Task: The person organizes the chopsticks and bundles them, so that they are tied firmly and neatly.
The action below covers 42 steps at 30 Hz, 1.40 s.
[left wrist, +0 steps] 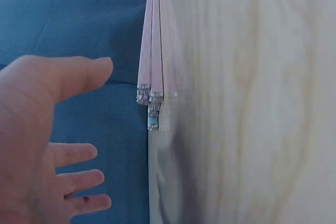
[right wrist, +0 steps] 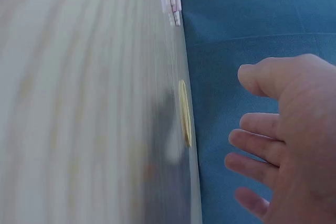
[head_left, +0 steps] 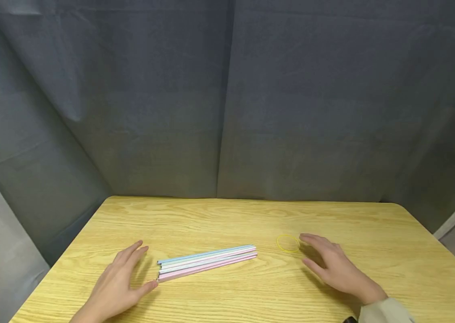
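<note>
Several slim sticks (head_left: 207, 262) in pale blue, white and pink lie side by side on the table. Shiny, crinkled ends show on the sticks (left wrist: 157, 66) in the left wrist view. My left hand (head_left: 116, 280) hovers beside their left end, fingers spread and holding nothing; the thumb is close to the sticks but apart. To the right of the bundle lies a thin yellow rubber band (head_left: 278, 244), flat in a loop. My right hand (head_left: 338, 269) is just right of that band, above the table, with relaxed fingers and nothing in it.
The wood-grain table (head_left: 211, 300) has rounded far corners. Dark grey cloth (head_left: 162, 112) hangs behind it and along both sides. A light sleeve (head_left: 384, 312) covers the right forearm, with a small black item (head_left: 349, 320) at the wrist.
</note>
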{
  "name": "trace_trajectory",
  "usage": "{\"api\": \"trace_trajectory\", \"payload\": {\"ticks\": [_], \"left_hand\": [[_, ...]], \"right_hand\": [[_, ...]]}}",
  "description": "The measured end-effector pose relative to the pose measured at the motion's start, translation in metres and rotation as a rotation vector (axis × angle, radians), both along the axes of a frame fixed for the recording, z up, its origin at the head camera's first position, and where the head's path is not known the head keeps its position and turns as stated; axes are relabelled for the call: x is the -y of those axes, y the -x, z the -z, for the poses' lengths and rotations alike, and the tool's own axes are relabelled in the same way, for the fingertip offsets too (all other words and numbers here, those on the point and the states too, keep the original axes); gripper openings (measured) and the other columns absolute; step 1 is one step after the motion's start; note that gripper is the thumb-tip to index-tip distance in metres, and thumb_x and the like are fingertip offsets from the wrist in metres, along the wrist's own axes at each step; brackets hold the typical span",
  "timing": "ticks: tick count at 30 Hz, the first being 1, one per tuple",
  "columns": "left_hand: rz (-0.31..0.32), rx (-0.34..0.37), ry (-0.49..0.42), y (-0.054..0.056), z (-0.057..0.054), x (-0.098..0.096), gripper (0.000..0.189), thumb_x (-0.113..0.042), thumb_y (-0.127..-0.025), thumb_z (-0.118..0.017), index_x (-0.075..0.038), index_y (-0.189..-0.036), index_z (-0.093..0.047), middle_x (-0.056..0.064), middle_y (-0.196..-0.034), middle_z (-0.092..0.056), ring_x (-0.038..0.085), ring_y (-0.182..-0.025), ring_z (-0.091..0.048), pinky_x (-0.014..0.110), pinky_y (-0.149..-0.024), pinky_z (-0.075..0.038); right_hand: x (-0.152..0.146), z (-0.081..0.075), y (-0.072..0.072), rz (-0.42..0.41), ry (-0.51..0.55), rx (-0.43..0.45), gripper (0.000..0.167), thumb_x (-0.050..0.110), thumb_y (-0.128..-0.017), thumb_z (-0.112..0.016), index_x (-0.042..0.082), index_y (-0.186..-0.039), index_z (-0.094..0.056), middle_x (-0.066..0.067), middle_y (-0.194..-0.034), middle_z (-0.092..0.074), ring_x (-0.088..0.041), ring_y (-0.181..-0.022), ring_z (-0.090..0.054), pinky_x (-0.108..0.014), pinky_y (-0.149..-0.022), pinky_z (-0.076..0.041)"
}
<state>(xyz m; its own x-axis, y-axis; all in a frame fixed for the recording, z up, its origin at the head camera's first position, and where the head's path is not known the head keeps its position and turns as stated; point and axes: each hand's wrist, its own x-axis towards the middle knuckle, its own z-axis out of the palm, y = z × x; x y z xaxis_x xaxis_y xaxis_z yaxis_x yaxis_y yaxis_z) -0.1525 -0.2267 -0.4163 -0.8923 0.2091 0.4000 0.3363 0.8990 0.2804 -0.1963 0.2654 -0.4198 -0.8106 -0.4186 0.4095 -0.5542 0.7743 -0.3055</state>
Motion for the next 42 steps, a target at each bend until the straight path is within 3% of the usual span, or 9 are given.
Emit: {"api": "trace_trajectory", "payload": {"ticks": [5,12,15,26,33,42], "left_hand": [[0.02,0.012,-0.026,0.001,0.003,-0.002,0.076,-0.047,-0.074,-0.079,-0.007,-0.132,-0.053,0.014,-0.141,-0.049,0.038,-0.124,-0.05,0.058,-0.087,-0.047],[0.122,0.189,-0.214,0.003,0.006,-0.005,0.069,-0.043,-0.082,-0.075,-0.005,-0.134,-0.051,0.015,-0.145,-0.045,0.042,-0.131,-0.042,0.063,-0.096,-0.039],[0.163,0.229,-0.244,0.005,0.008,-0.007,0.068,-0.042,-0.084,-0.073,-0.005,-0.136,-0.05,0.015,-0.146,-0.043,0.042,-0.133,-0.039,0.064,-0.098,-0.037],[0.229,0.262,-0.287,0.012,0.013,-0.016,0.064,-0.038,-0.087,-0.07,-0.003,-0.136,-0.049,0.017,-0.145,-0.044,0.042,-0.133,-0.04,0.063,-0.101,-0.035],[0.231,0.229,-0.263,0.016,0.016,-0.018,0.066,-0.037,-0.084,-0.074,-0.003,-0.134,-0.05,0.015,-0.143,-0.047,0.036,-0.131,-0.044,0.058,-0.101,-0.038],[0.261,0.22,-0.267,0.02,0.017,-0.023,0.066,-0.035,-0.082,-0.077,-0.003,-0.133,-0.05,0.012,-0.137,-0.053,0.034,-0.125,-0.049,0.056,-0.097,-0.041]], "right_hand": [[0.008,0.001,0.006,-0.03,0.024,0.046,0.047,0.017,-0.092,-0.067,0.001,-0.133,-0.051,-0.015,-0.133,-0.056,-0.037,-0.122,-0.053,-0.056,-0.094,-0.044],[0.017,0.003,0.014,-0.055,0.086,0.084,0.042,0.017,-0.093,-0.065,0.002,-0.13,-0.054,-0.01,-0.129,-0.059,-0.031,-0.118,-0.056,-0.048,-0.089,-0.049],[0.018,0.003,0.017,-0.071,0.118,0.079,0.039,0.013,-0.092,-0.066,0.001,-0.128,-0.055,-0.01,-0.127,-0.06,-0.03,-0.115,-0.057,-0.046,-0.085,-0.051],[0.031,0.008,0.026,-0.122,0.185,0.138,0.036,0.014,-0.092,-0.066,0.003,-0.125,-0.057,-0.01,-0.12,-0.064,-0.03,-0.106,-0.062,-0.042,-0.081,-0.053],[0.047,0.015,0.033,-0.167,0.235,0.241,0.037,0.02,-0.095,-0.063,0.002,-0.127,-0.056,-0.012,-0.121,-0.063,-0.033,-0.107,-0.061,-0.046,-0.085,-0.051],[0.06,0.021,0.042,-0.197,0.267,0.282,0.037,0.018,-0.095,-0.063,-0.001,-0.126,-0.056,-0.014,-0.121,-0.062,-0.032,-0.11,-0.06,-0.047,-0.094,-0.047]]}}
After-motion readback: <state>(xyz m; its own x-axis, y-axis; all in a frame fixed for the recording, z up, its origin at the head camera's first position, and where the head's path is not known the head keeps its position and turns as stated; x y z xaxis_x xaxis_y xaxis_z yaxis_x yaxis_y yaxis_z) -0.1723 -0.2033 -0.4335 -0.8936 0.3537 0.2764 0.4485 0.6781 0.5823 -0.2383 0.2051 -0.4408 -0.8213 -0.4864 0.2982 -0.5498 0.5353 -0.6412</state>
